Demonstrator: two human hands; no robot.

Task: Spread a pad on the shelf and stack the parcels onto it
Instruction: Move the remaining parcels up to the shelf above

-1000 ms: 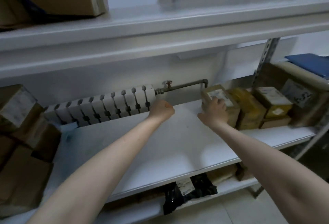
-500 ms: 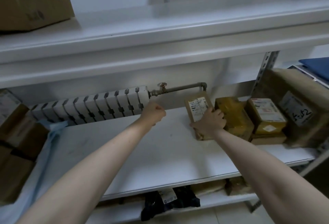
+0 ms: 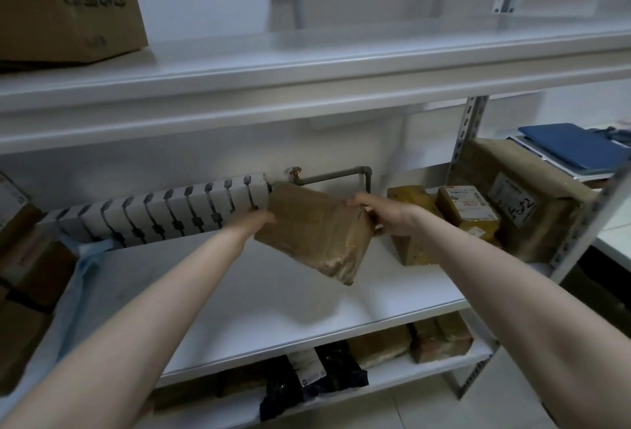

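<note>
Presently: flat brown paper-wrapped parcel [image 3: 314, 230], likely light, soft-sided; best taken by opposite edges. Right hand [image 3: 389, 218] pinches one; left hand [image 3: 251, 224] meets the other, grip hidden.

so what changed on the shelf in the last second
The right hand gripped the brown parcel, lifted it off the shelf and carried it left; the left hand, a fist before, now meets its left edge. The yellow parcels and radiator stayed put.
</note>
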